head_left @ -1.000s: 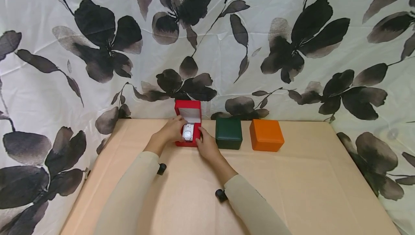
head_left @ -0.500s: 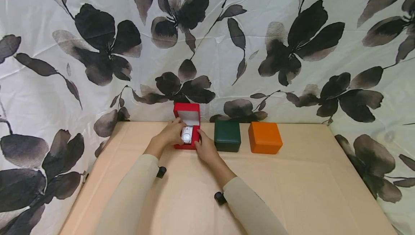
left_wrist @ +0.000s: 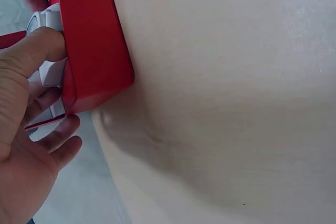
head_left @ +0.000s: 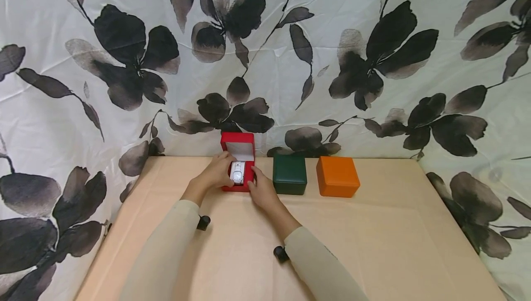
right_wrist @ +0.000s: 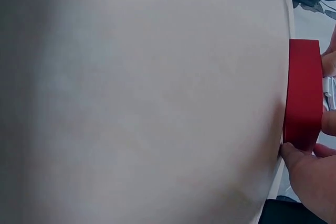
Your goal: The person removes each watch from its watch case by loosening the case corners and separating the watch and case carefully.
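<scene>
A red watch box stands at the table's back edge with its lid raised, showing a pale lining. Inside sits a silver wristwatch on a white cushion. My left hand reaches in from the left and pinches the watch on its cushion. In the left wrist view, the thumb lies against the watch just inside the front wall; some fingers are beyond the box's side. My right hand grips the box's right side, its thumb at the front lower corner in the right wrist view.
A closed green box stands just right of my right hand. Farther right is a closed orange box. All rest on a peach-coloured table. A floral cloth hangs right behind the table's back edge.
The head view has shifted slightly, so the scene sits a little lower and to the left. Both hands keep nearly the same place at the red box, and the watch stays inside it.
</scene>
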`<state>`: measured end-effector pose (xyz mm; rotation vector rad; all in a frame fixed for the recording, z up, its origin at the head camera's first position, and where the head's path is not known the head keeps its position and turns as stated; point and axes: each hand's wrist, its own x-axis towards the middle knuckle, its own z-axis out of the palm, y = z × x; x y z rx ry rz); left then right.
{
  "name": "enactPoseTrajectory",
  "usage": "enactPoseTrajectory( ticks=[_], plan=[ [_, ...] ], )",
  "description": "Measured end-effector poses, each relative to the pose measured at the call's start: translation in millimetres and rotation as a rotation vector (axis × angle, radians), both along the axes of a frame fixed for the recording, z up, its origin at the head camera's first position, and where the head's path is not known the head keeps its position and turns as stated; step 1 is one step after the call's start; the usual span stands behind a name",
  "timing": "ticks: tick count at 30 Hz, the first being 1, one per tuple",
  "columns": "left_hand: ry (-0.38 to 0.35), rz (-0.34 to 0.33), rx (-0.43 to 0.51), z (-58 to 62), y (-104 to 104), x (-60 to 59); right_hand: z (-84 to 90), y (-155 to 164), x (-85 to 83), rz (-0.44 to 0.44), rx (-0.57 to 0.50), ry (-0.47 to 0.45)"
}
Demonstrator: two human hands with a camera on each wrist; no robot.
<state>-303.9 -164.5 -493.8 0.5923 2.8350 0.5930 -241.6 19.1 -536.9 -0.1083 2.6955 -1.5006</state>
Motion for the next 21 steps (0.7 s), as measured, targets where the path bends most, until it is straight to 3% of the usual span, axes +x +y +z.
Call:
enactPoseTrajectory(
  ticks=[14, 21],
  plan=[
    [-0.084, 0.032, 0.121, 2.7, -5.4, 5.9, 0.7, -1.9, -1.7, -0.01, 0.019, -0.024],
    [-0.067, 0.016, 0.163, 4.1, -7.3, 9.4, 0.4, -1.5, -1.1, -0.009, 0.014, -0.025]
  ],
)
